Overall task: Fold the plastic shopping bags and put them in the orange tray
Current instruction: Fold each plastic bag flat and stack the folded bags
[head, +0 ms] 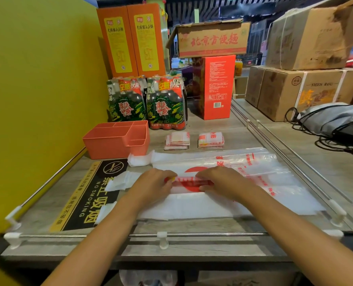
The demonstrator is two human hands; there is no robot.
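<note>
Both my hands, left hand and right hand, pinch the plastic bag fold mid-shelf; next, crease it, fold shorter.

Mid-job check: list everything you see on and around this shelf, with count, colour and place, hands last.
Flat plastic bags: at least two, clear-white with red print, spread at the shelf front.
Folded bags: two bundles, white and red, behind the flat bags, outside the tray.
Orange tray: one, back left, compartments look empty.
No-smoking sign: one, black and yellow, flat at left.
Bottle packs: two, green, behind the tray.
Tall orange boxes: two, rear.
Red box: one, rear centre, with a cardboard carton on top.
Brown cartons: several, stacked right.
Grey drawstring bag: one, right.
Hands: left and right, both gripping a rolled fold of the top bag.
</note>
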